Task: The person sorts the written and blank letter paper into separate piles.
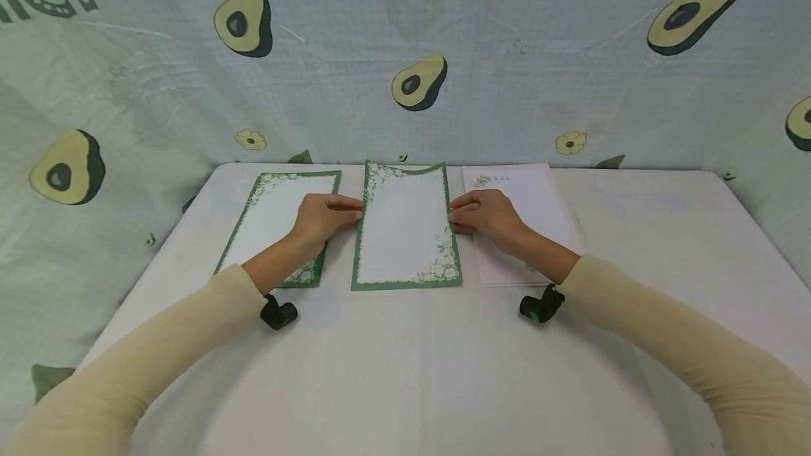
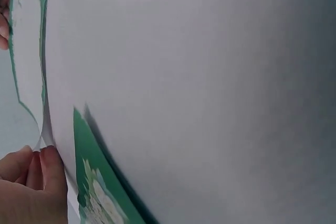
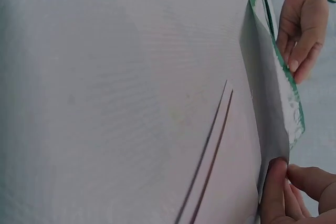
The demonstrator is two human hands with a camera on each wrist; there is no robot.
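Between both hands is a sheet of paper [image 1: 408, 231] with a green floral border and a blank white middle. My left hand [image 1: 323, 220] pinches its left edge between thumb and fingers. At the opposite edge, my right hand [image 1: 488, 217] pinches the sheet the same way. The sheet bows slightly, and in the right wrist view its plain underside [image 3: 265, 93] stands off the table. Under my left wrist lies a stack of matching green-bordered sheets [image 1: 272, 210]. Pale pink sheets [image 1: 532, 210] with a small printed motif lie beneath my right hand.
A white cloth covers the table [image 1: 405, 371]. Behind it hangs a pale curtain [image 1: 342, 69] printed with avocados. Small black cameras sit at the left wrist [image 1: 279, 312] and the right wrist [image 1: 541, 305].
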